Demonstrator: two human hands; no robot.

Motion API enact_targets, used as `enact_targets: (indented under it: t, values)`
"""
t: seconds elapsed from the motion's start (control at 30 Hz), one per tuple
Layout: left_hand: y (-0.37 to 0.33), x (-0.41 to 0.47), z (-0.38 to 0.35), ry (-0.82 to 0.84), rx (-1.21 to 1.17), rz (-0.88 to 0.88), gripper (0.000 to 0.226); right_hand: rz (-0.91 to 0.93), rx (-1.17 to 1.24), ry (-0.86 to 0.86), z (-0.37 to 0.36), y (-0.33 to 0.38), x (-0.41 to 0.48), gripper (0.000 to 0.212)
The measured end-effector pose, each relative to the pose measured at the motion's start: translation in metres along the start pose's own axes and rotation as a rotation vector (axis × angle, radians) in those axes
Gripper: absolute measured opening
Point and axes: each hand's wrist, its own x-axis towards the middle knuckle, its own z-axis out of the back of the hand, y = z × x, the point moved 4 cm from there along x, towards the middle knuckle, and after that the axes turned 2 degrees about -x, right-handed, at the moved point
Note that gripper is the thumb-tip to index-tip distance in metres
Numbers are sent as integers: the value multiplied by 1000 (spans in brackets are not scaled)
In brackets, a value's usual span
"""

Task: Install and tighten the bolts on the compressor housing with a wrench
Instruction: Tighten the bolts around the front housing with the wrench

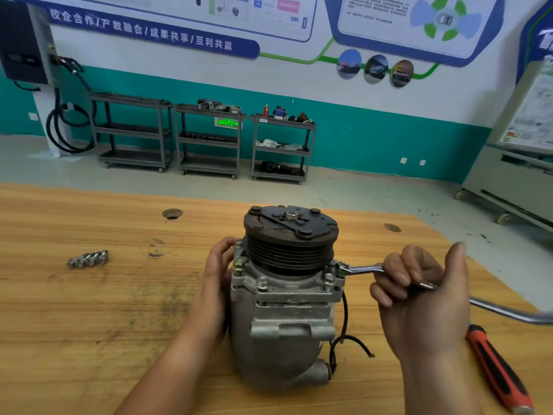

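Compressor housing [284,319] stood upright near middle of wooden table [89,310], pulley [288,244] on top. Left hand [217,277] gripped housing's left side, fingers curled round it. Right hand [419,292] clasped wrench [362,268], fingers curled round handle, wrench head at right flange. Fitted bolts [262,281] showed on front flange. Loose bolts [88,259] lay well apart to left. Orange-handled screwdriver [496,372] lay at right.

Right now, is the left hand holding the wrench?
No, the right hand grips the wrench, while the left hand holds the compressor by its side.
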Motion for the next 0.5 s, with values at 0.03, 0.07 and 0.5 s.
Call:
enact_targets:
  t: [0.03,0.07,0.5]
  values:
    - [-1,2,1,-25,11,2,33,48,-52,-20,-4,1,-8,53]
    - [-3,3,1,-44,30,-11,28,91,-119,-29,-7,2,-15,54]
    - [-23,30,3,16,58,-136,17,254,-229,174,-37,17,-40,44]
